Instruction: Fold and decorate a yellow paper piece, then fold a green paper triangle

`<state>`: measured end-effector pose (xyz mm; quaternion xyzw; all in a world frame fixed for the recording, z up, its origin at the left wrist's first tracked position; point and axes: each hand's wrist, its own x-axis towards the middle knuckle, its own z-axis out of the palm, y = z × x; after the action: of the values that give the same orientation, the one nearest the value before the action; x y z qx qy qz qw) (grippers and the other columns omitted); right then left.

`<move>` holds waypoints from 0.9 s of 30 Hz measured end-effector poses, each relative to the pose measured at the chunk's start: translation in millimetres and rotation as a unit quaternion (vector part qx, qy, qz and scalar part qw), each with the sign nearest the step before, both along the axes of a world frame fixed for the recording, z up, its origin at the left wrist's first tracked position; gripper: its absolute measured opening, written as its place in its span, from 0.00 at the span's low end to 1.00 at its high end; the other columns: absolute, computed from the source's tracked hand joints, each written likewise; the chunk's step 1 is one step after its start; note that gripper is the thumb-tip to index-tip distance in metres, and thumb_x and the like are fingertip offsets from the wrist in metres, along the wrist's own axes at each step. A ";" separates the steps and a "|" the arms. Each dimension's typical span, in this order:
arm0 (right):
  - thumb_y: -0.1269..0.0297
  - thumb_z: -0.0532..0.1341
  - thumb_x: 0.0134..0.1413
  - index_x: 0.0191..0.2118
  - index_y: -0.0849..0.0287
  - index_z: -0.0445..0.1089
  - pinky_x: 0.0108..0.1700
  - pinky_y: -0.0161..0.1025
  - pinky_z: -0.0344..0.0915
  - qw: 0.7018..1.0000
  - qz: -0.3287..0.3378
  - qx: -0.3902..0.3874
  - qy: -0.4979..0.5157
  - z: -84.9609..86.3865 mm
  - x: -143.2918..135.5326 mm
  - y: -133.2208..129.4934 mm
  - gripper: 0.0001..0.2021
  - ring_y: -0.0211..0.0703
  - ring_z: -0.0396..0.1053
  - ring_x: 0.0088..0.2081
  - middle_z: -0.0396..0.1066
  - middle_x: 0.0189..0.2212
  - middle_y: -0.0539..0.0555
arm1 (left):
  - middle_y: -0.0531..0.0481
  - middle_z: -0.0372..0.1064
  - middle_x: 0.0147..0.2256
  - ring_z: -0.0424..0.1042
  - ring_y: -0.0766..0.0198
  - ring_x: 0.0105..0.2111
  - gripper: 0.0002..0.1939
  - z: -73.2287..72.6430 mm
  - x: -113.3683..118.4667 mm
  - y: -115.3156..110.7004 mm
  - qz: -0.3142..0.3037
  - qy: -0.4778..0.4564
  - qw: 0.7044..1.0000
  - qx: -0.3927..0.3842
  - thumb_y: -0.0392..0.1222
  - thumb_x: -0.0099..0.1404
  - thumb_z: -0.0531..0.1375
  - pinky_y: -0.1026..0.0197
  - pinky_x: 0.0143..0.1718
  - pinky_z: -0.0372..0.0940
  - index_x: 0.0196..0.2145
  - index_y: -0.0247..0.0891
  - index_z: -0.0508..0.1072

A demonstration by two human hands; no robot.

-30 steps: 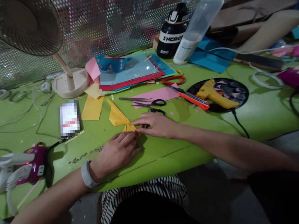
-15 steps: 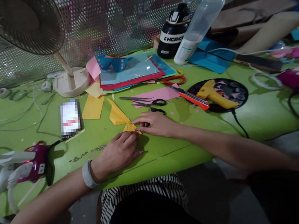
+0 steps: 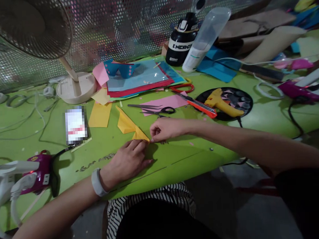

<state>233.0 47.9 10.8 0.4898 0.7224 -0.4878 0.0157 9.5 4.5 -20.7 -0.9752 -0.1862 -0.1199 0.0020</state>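
A folded piece of yellow paper (image 3: 128,125) lies on the green table, with one long point toward the back left and creased flaps near the front. My left hand (image 3: 129,159) presses its bent fingers on the paper's front edge; the thumb sticks out to the right. My right hand (image 3: 163,129) has its fingers curled in, and its fingertips pinch at the right corner of the same paper. Exactly how the fingertips meet that corner is partly hidden. Just behind my right hand are black-handled scissors (image 3: 167,110) and metal tweezers (image 3: 142,105).
Behind lie a pink paper strip (image 3: 171,102), an orange cutter knife (image 3: 204,108) and a yellow glue gun (image 3: 221,105) on a black plate. A phone (image 3: 76,125), a power strip (image 3: 39,169) and a fan (image 3: 76,87) stand left. A black bottle (image 3: 181,42) is at the back.
My right hand has slid a little right, from the middle of the yellow paper to its right corner, and its fingers have curled in. My left hand stays in place.
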 end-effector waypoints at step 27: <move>0.46 0.72 0.33 0.25 0.63 0.69 0.35 0.37 0.71 0.978 -0.031 -0.203 0.023 -14.6 8.2 22.5 0.24 0.43 0.76 0.30 0.75 0.23 0.54 | 0.42 0.69 0.48 0.68 0.56 0.48 0.18 2.7 -2.6 0.9 0.019 0.036 0.999 -0.022 0.49 0.72 0.52 0.55 0.46 0.69 0.47 0.30 0.71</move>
<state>241.3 70.5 -3.8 0.4872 0.5930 -0.6357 0.0833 6.9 5.4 -18.0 -0.9750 -0.2068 -0.0806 -0.0106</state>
